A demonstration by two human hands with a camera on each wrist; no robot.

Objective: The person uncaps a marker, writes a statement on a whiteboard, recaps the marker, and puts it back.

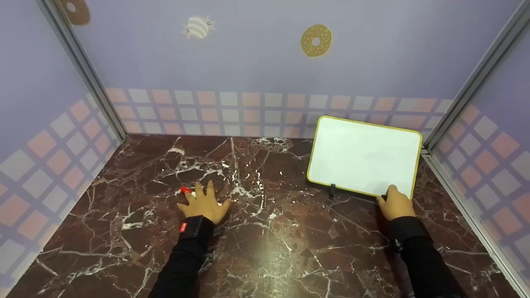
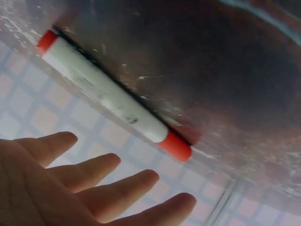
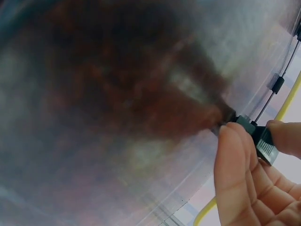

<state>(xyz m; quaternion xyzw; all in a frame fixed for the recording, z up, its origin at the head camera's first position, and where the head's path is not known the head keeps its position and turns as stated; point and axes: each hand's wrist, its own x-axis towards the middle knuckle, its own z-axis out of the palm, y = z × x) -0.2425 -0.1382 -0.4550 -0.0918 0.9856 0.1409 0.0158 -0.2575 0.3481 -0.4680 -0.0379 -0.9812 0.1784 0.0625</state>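
Note:
A whiteboard (image 1: 360,155) with a yellow frame stands tilted at the back right. My right hand (image 1: 396,204) is at its lower right corner. In the right wrist view, thumb and fingers pinch a black support foot (image 3: 265,143) by the yellow edge. Another black foot (image 1: 332,190) shows under the board's lower left. My left hand (image 1: 203,207) hovers with fingers spread over a white marker with red ends (image 2: 106,92). The left wrist view shows a gap between fingers and marker; from the head, the hand hides most of it.
The dark red marble tabletop (image 1: 265,240) has white veins and bright glints. A purple back wall (image 1: 248,62) with pink and white squares closes off the far side. Side panels with grey metal posts (image 1: 83,66) stand at left and right.

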